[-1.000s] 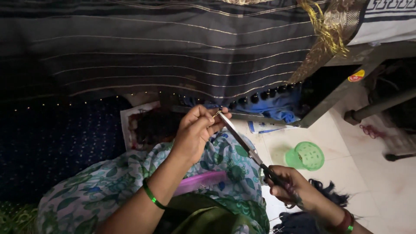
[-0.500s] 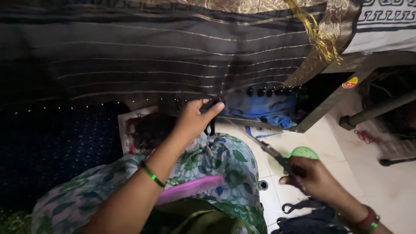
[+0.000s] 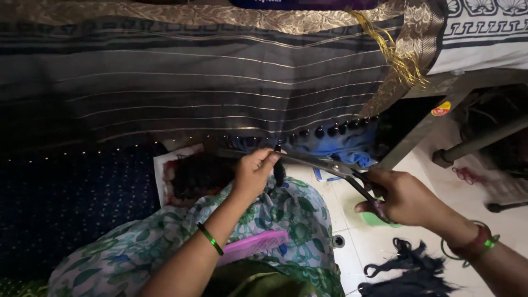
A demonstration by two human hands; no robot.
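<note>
- I see my left hand (image 3: 254, 175) pinching a dark tassel (image 3: 279, 171) at the striped saree's hem (image 3: 231, 137).
- My right hand (image 3: 404, 197) grips scissors (image 3: 335, 168), blades pointing at that tassel.
- This looks like trimming; next the blades must close squarely just below my fingertips.

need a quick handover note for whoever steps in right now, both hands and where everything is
Left hand: pinching a dark tassel at the hem of the dark striped cloth.
Right hand: gripping the scissors by the handles, blades reaching to the tassel at the left fingers; whether they are cutting cannot be told.
Around: a row of dark tassel balls hangs along the hem to the right. Pink comb lies on the lap. Dark thread pile on the floor tiles.
Done: tassels already on the hem at right.
Left: the pinched tassel is not yet released.
</note>
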